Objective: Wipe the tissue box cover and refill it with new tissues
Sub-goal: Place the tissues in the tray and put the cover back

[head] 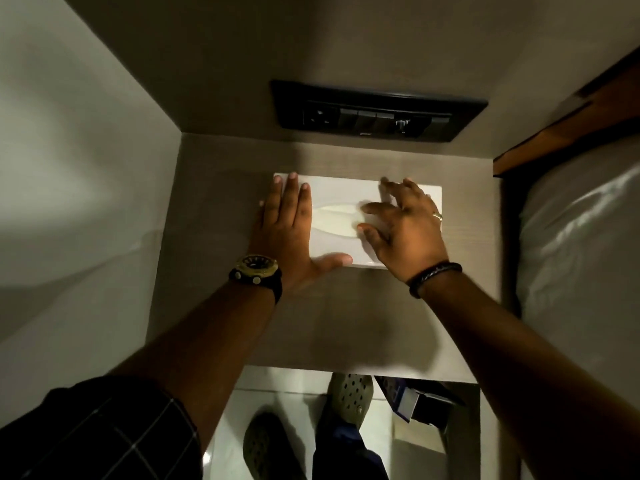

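Note:
A white tissue box cover [341, 194] lies flat on a grey-brown bedside table [311, 317], with an oval slot [334, 221] in its top showing pale tissue. My left hand [289, 230] lies flat over the cover's left end, fingers straight, thumb along its near edge. My right hand [403, 225] rests on the right half with fingers spread and lightly bent, fingertips by the slot. Neither hand holds a cloth.
A black switch panel [375, 110] sits on the wall just behind the table. A bed with a pale cover [581, 254] borders the right side, a wall the left. Below the table's near edge I see my feet and a small box [414, 401] on the floor.

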{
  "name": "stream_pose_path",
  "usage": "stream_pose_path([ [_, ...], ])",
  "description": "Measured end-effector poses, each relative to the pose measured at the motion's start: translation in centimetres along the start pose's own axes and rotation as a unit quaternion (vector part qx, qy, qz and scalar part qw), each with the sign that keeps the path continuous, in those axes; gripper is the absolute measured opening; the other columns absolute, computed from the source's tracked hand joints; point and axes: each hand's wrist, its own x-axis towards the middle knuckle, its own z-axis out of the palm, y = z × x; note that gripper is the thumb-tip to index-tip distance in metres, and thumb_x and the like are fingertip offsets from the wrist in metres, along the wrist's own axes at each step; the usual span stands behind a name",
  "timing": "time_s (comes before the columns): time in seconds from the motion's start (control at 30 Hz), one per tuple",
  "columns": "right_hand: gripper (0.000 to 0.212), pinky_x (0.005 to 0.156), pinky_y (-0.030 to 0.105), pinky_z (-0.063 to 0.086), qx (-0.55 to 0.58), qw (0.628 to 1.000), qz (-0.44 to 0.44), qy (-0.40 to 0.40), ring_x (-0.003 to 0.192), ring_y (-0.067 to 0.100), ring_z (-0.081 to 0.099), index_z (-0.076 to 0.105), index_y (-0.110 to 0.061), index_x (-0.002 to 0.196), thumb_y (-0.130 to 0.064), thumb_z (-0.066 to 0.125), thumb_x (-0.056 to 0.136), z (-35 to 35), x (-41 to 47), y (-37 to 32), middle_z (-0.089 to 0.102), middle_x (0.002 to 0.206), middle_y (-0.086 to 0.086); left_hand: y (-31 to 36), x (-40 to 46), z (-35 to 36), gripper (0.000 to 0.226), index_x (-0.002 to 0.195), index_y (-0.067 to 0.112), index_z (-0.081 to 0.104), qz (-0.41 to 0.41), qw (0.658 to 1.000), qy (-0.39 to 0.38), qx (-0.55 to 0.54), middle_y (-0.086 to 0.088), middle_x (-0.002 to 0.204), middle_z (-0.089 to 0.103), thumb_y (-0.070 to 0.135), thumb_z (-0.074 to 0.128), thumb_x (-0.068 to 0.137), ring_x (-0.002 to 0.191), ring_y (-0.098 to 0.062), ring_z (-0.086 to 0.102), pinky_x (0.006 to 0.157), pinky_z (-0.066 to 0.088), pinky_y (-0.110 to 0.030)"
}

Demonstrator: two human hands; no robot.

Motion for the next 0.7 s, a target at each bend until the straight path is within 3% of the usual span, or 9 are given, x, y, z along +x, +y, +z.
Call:
stream_pose_path([
  [0.3, 0.023, 0.114, 0.065, 0.013, -0.053, 0.998, 0.03, 0.009, 0.145, 0.038, 0.018, 0.071, -0.019, 0.106, -0.031, 0.06, 0.09, 1.4, 0.9, -1.6, 0.034, 0.154, 0.01, -0.2, 0.0, 0.2, 0.126, 0.152, 0.011, -0.002, 0.001, 1.0, 0.009, 0.002, -0.012, 0.162, -0.006, 0.096, 0.027, 0.062, 0.148, -0.031, -0.01, 0.115, 0.006, -0.052],
  [0.53, 0.034, 0.113, 0.069, 0.006, -0.085, 0.996, 0.03, -0.001, 0.145, 0.043, 0.014, 0.064, -0.01, 0.112, -0.032, 0.045, 0.095, 2.5, 1.1, -1.5, 0.029, 0.155, 0.015, -0.1, -0.1, 0.0, 0.129, 0.152, 0.008, 0.003, 0.005, 1.0, 0.011, -0.001, -0.015, 0.162, -0.001, 0.096, 0.026, 0.061, 0.148, -0.034, -0.006, 0.115, 0.011, -0.055],
  [0.7, 0.035, 0.114, 0.064, -0.003, -0.073, 0.997, 0.023, -0.012, 0.147, 0.041, 0.007, 0.057, -0.006, 0.118, -0.029, 0.041, 0.097, 2.2, 0.7, -1.4, 0.023, 0.157, 0.017, -0.1, -0.2, -0.2, 0.129, 0.152, 0.006, 0.006, 0.006, 1.0, 0.011, -0.006, -0.016, 0.162, 0.001, 0.095, 0.028, 0.062, 0.148, -0.034, -0.004, 0.114, 0.012, -0.056],
])
